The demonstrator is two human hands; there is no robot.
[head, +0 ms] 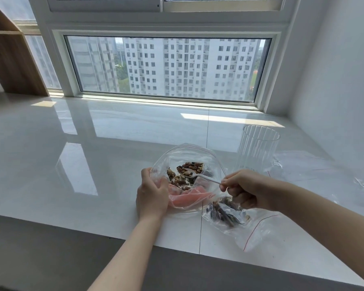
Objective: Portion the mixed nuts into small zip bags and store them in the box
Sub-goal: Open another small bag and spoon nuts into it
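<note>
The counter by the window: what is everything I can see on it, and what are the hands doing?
Large zip bag: one, clear, centre of the counter, mouth open.
Mixed nuts: a brown heap inside the large bag.
Spoon: one, white plastic, bowl resting in the nuts.
Small zip bag: one, clear with red seal line, right of centre, partly filled with nuts.
Ribbed container: one, clear, upright, back right.
Counter: white, glossy.
Left hand: holds the large bag's edge.
Right hand: grips the spoon's handle.
</note>
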